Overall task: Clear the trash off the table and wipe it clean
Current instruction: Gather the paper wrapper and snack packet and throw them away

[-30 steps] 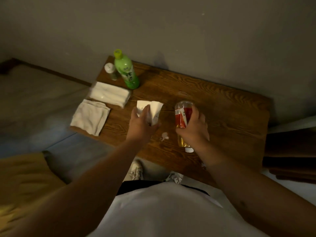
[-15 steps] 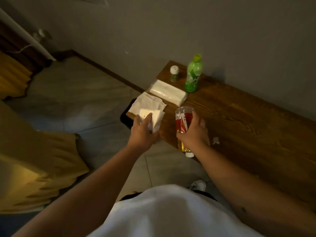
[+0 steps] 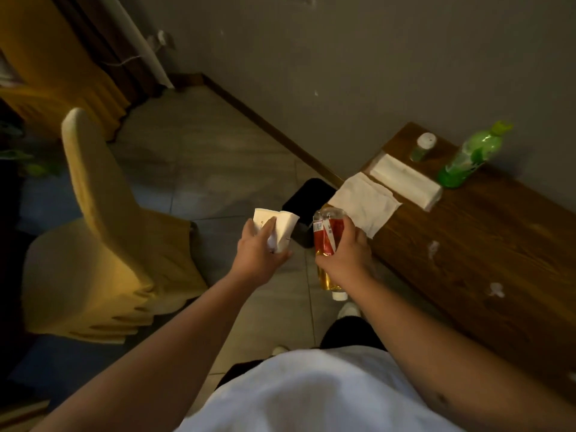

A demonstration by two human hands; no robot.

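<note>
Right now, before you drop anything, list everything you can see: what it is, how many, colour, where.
table: 1, dark wood, right, against the wall
green bottle: 1, green, yellow-green cap, far end of table
small jar: 1, white lid, left of the green bottle
tissue pack: 1, white, table's far end
cloth: 1, white, table corner, overhanging the edge
paper scraps: 2 seen, white, on the tabletop
bin: 1, black, floor beside the table corner
chair: 1, yellow cover, left
white carton: 1, in left hand
red-label bottle: 1, amber liquid, white cap downward, in right hand
left hand: holding the carton
right hand: holding the bottle
</note>
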